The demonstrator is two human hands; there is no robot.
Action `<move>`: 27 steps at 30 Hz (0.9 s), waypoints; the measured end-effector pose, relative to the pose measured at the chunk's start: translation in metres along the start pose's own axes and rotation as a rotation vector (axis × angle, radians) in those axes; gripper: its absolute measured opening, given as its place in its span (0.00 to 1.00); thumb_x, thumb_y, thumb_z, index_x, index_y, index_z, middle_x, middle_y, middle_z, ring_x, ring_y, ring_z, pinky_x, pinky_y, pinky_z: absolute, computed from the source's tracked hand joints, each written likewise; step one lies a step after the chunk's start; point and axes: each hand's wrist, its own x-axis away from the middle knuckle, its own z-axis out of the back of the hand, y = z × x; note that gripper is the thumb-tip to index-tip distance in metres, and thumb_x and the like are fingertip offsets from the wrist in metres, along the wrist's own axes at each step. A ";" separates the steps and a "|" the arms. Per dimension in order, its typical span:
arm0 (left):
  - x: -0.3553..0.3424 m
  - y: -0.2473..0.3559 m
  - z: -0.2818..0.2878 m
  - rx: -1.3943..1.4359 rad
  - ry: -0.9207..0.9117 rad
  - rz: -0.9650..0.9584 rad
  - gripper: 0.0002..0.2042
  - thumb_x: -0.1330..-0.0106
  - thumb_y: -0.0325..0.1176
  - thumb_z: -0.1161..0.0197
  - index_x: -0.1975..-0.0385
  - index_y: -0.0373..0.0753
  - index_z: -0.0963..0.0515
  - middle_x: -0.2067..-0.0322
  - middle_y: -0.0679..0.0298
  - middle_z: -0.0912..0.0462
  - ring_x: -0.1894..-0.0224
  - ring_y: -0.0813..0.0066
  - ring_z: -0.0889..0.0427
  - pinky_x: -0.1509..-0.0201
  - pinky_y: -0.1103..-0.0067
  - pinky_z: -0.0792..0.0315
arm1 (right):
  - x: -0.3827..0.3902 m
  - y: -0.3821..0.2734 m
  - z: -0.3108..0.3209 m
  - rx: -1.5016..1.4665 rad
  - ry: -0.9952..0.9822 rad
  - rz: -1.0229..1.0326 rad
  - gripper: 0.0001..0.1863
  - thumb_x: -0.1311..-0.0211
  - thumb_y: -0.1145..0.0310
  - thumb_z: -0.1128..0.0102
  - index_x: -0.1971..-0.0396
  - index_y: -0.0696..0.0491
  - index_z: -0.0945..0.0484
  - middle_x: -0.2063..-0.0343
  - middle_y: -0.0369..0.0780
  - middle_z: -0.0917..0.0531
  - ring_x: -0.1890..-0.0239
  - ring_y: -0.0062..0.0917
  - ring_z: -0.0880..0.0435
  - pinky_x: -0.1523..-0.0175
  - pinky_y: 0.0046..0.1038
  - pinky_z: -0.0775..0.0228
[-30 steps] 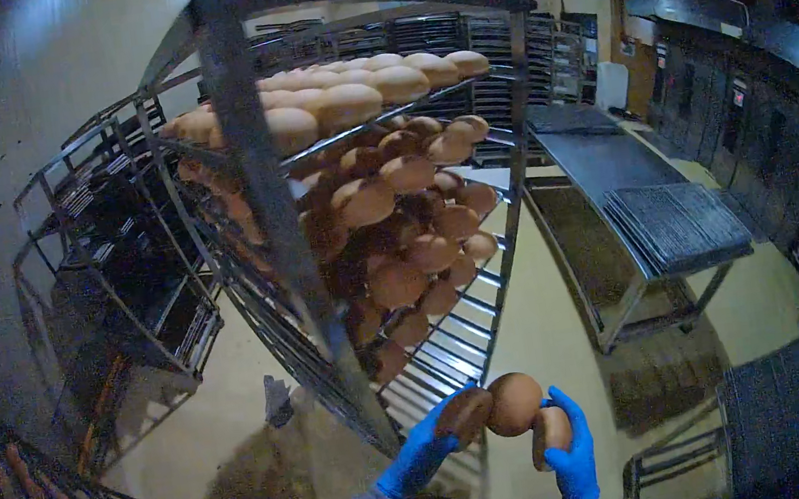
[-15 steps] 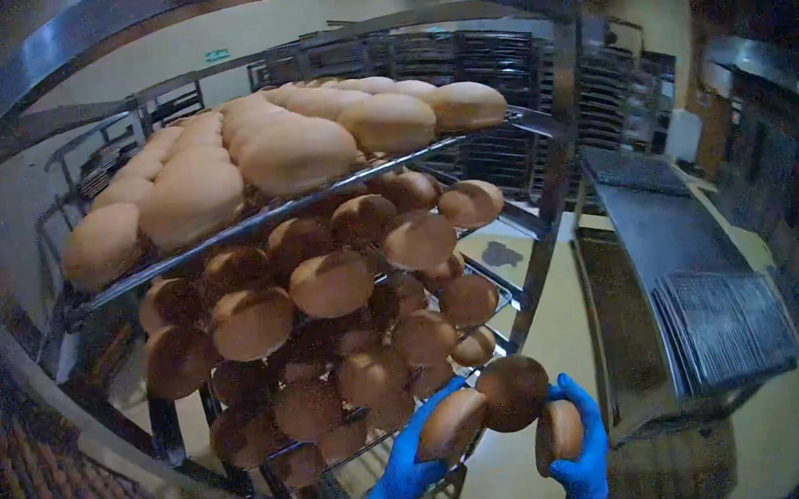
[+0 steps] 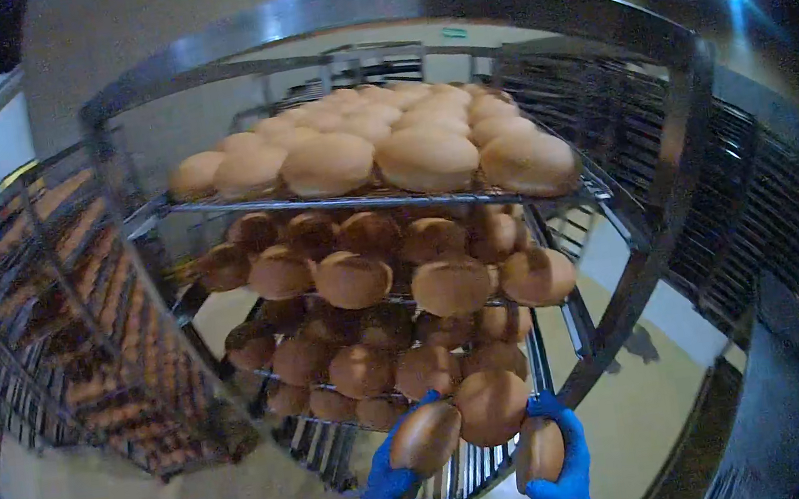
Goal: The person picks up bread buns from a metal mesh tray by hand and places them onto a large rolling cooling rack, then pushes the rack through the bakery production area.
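Note:
My blue-gloved left hand (image 3: 386,489) is wrapped round a brown bread bun (image 3: 426,439). My right hand (image 3: 572,469), gloved in blue too, is closed on another bun (image 3: 540,453). Between these two sits a third, rounder bun (image 3: 492,407), wedged between the hands and their buns; exactly what supports it is hidden. All three are in front of the lower tiers of a metal rack (image 3: 368,11). Rows of golden buns (image 3: 428,158) fill its top shelf, and more buns (image 3: 452,286) rest on the wire shelves below.
Another rack loaded with buns (image 3: 108,333) stands at the left. Dark racks of stacked trays (image 3: 713,178) line the right side. A metal table (image 3: 786,350) is at the lower right, beside the rack's upright post (image 3: 659,225).
My view has swung to the right and the rack now stands more centrally. Both hands still hold the same buns, with the third bun between them, a little further left in the picture.

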 end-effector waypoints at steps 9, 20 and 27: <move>0.071 0.003 -0.035 0.415 0.252 -0.092 0.51 0.41 0.66 0.37 0.29 0.30 0.43 0.29 0.54 0.40 0.28 0.60 0.38 0.24 0.65 0.46 | 0.002 0.021 0.024 -0.103 -0.369 0.005 0.56 0.61 0.46 0.26 0.32 0.60 0.38 0.35 0.48 0.31 0.31 0.38 0.33 0.27 0.42 0.44; 0.144 -0.017 -0.054 0.441 0.284 -0.008 0.42 0.39 0.57 0.39 0.32 0.31 0.39 0.32 0.52 0.36 0.30 0.59 0.36 0.26 0.64 0.42 | 0.069 0.046 0.043 -0.086 -0.372 -0.237 0.59 0.58 0.36 0.28 0.32 0.60 0.39 0.37 0.48 0.29 0.33 0.38 0.32 0.27 0.42 0.47; 0.146 -0.024 -0.076 0.493 0.381 -0.015 0.28 0.31 0.44 0.43 0.36 0.33 0.33 0.37 0.52 0.29 0.33 0.57 0.32 0.28 0.64 0.36 | 0.085 0.072 0.055 -0.113 -0.409 -0.337 0.50 0.56 0.56 0.28 0.32 0.59 0.39 0.36 0.47 0.30 0.31 0.37 0.33 0.27 0.39 0.46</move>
